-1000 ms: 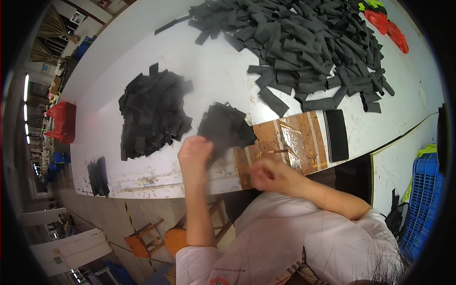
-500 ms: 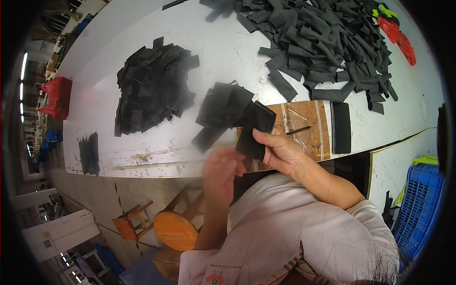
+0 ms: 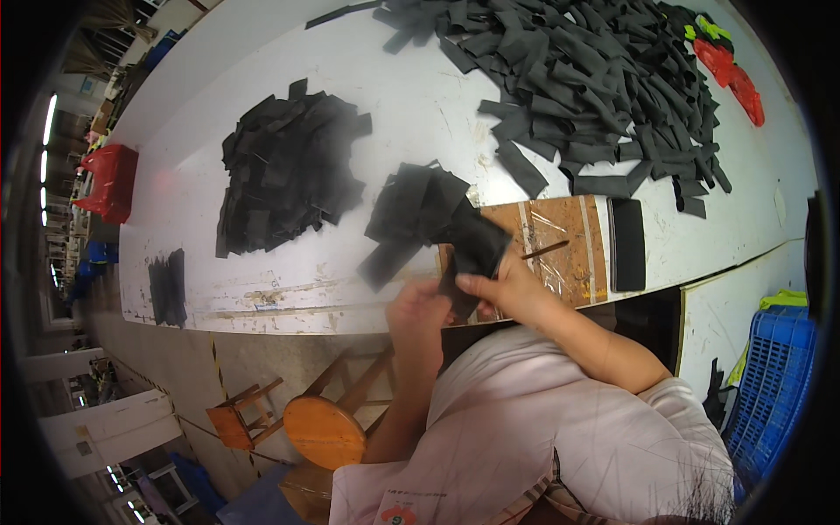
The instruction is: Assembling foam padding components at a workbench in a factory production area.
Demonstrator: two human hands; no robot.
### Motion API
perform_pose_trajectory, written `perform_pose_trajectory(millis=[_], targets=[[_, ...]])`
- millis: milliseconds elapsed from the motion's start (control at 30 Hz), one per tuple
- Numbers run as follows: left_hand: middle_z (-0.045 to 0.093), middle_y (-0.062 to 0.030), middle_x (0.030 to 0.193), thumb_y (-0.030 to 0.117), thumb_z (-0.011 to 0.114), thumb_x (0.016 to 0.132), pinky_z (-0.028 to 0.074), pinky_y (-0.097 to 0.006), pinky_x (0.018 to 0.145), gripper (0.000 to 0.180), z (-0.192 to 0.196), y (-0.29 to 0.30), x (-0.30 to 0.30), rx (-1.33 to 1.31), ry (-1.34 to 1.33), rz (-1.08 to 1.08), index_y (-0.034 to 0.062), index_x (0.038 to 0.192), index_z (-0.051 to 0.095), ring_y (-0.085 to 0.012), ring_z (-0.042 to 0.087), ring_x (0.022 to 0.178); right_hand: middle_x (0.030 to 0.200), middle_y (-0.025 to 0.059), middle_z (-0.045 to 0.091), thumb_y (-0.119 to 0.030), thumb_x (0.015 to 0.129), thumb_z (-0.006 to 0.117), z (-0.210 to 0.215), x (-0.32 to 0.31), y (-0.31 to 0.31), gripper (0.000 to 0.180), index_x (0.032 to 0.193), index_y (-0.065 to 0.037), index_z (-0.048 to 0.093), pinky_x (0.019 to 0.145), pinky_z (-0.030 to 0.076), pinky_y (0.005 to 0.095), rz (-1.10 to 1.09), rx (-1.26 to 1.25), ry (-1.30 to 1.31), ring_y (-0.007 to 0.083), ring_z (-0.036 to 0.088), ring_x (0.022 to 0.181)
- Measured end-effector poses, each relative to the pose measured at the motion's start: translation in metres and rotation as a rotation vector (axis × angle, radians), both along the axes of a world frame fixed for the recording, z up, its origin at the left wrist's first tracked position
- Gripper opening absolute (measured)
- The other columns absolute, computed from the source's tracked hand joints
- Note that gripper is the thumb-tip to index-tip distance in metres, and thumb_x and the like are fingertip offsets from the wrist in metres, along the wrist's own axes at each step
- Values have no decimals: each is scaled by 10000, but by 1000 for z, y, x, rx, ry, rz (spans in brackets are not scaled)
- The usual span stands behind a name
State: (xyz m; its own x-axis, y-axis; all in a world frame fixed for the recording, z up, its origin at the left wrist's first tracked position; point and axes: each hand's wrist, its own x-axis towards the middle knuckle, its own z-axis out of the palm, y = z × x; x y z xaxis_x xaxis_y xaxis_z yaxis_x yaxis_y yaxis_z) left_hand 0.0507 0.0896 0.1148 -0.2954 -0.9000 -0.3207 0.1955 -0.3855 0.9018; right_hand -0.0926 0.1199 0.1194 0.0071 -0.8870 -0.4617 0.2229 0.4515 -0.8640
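Observation:
A black fabric piece (image 3: 464, 278) is pinched in my right hand (image 3: 516, 293), the thumb lying over it. At the lower left edge of the same piece, my left hand (image 3: 418, 308) has its fingers closed on the cloth, somewhat blurred. Just beyond my hands lies a small heap of black fabric pieces (image 3: 416, 201), and it partly merges with the held one. Under and to the right of my hands is a brown board (image 3: 573, 232) with clear tape and a thin dark stick (image 3: 546, 250) on it.
A large pile of black strips (image 3: 586, 79) covers the far right. Another black stack (image 3: 289, 166) lies left, with a smaller one (image 3: 167, 287) near the table's edge. A flat black rectangular object (image 3: 627, 245) adjoins the board. Stools (image 3: 324, 429) and a blue crate (image 3: 770, 376) stand below.
My left hand has moved right and up to the held fabric's edge. My right hand has shifted slightly, its thumb now lower on the piece. The whole view has shifted a little.

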Motion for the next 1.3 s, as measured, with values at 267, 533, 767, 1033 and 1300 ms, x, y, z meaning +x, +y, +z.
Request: perform_pose_trajectory(millis=[267,533,767,1033,1300], targets=[[556,-34,720,-62,516,756,393,-160,498,93,11,5,-5,-281,-226,-80,-22,841,519,-40,495,575,664,110,495,-120,715,628,21,8,18,176,772,12,525,501,403,315,-133,-538,758,231,502,560],[565,-78,613,-49,546,720,403,-223,464,113,1,2,-3,-469,-450,4,-25,830,541,-70,505,509,654,93,500,-55,708,618,21,16,7,104,759,18,565,470,389,277,-63,-640,691,176,490,524],[573,-31,697,-17,515,789,465,-190,524,72,-3,1,-2,-325,-275,-107,-30,858,532,-64,539,587,678,111,532,-46,697,624,20,17,3,109,758,27,571,498,410,293,-96,-544,658,213,529,569],[600,-119,702,-16,532,726,464,-312,532,80,-11,7,-10,-584,-544,171,-6,804,545,-232,588,590,708,124,502,-12,600,623,0,22,2,182,765,-16,546,527,435,373,123,-691,1199,300,531,605],[527,-35,709,-24,561,727,237,-131,367,240,1,-19,16,230,428,-217,-5,953,481,1,350,451,586,60,470,24,651,559,5,13,5,53,701,10,546,474,367,247,-93,-552,828,154,463,509]])
